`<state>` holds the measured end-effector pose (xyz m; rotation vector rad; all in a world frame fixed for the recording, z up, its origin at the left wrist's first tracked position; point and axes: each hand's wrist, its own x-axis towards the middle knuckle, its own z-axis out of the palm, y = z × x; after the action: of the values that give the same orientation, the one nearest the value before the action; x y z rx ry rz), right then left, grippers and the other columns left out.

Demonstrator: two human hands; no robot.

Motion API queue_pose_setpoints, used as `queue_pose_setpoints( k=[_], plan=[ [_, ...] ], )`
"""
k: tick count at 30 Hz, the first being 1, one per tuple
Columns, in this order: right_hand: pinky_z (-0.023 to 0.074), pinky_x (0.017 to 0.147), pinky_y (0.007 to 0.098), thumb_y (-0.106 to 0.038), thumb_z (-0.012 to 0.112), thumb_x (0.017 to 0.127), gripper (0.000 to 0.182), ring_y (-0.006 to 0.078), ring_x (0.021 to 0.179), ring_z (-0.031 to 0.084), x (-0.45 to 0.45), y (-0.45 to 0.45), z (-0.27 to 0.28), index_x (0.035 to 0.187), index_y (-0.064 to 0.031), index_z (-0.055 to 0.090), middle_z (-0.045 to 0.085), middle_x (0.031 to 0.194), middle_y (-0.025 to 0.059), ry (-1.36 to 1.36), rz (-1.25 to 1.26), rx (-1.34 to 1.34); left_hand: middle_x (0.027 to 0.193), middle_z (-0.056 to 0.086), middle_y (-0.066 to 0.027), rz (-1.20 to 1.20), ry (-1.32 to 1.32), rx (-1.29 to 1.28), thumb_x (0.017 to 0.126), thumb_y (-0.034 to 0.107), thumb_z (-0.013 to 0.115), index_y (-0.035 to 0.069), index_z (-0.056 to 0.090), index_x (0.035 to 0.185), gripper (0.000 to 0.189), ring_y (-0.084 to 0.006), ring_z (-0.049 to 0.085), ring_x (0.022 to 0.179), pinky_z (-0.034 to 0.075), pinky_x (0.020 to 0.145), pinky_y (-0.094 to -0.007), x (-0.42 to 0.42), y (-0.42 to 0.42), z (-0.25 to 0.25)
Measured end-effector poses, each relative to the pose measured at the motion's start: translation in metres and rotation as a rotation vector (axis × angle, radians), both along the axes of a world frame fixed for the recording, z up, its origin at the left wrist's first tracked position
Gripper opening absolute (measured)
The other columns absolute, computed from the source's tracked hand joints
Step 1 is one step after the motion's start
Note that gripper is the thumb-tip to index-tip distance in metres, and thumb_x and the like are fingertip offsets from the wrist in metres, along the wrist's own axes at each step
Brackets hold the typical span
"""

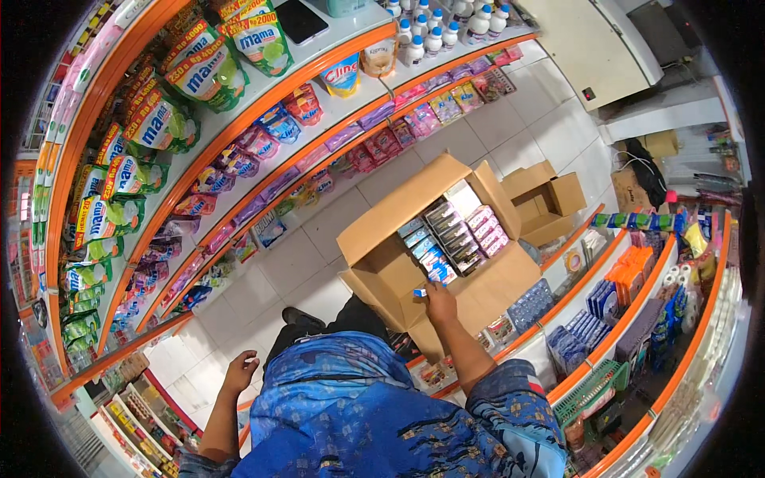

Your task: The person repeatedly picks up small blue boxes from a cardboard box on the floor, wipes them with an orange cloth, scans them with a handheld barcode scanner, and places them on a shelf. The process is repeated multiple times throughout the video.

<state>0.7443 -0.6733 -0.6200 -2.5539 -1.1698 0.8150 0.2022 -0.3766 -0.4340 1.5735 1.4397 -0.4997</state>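
A large cardboard box [382, 224] lies with its flaps spread before me. Inside it are rows of small packs: blue ones [436, 263], black ones [455, 236] and pink and white ones [489, 230]; the box's near left part shows bare cardboard. At the near end of the blue row, my right hand [441, 302] has its fingers closed on a small blue and white pack [420, 293]. My left hand [241, 369] hangs at my left side over the tiled floor, fingers loosely curled and apart, with nothing seen in it.
Orange-edged shelves [334, 60] with pouches and bottles curve along the left and far side. On the right stand lower shelves [603, 310] of packaged goods. A smaller open cardboard box [541, 206] sits beyond the large one. A phone [300, 23] lies on the upper shelf.
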Motion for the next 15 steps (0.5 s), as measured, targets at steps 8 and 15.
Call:
queue_pose_setpoints(
  k=[8, 15],
  plan=[
    [0.0552, 0.076, 0.0288, -0.014, 0.082, 0.094, 0.036, 0.0125, 0.087, 0.071, -0.049, 0.052, 0.045, 0.12, 0.0038, 0.064, 0.076, 0.097, 0.0096, 0.815, -0.71, 0.445, 0.133, 0.068, -0.0165, -0.194, -0.338, 0.097, 0.102, 0.024, 0.07, 0.006, 0.066, 0.135, 0.038, -0.0301, 0.073, 0.112, 0.059, 0.096, -0.0415, 0.119, 0.033, 0.022],
    [0.0558, 0.083, 0.0287, -0.012, 0.079, 0.096, 0.037, 0.0134, 0.098, 0.071, -0.076, 0.146, 0.211, 0.127, -0.0008, 0.063, 0.076, 0.109, 0.0076, 1.191, -0.609, 0.413, 0.133, 0.067, -0.0166, -0.158, -0.71, -0.004, 0.102, 0.023, 0.072, 0.008, 0.06, 0.144, 0.046, -0.0269, 0.071, 0.117, 0.058, 0.1, -0.0387, 0.228, 0.044, 0.067]
  ],
)
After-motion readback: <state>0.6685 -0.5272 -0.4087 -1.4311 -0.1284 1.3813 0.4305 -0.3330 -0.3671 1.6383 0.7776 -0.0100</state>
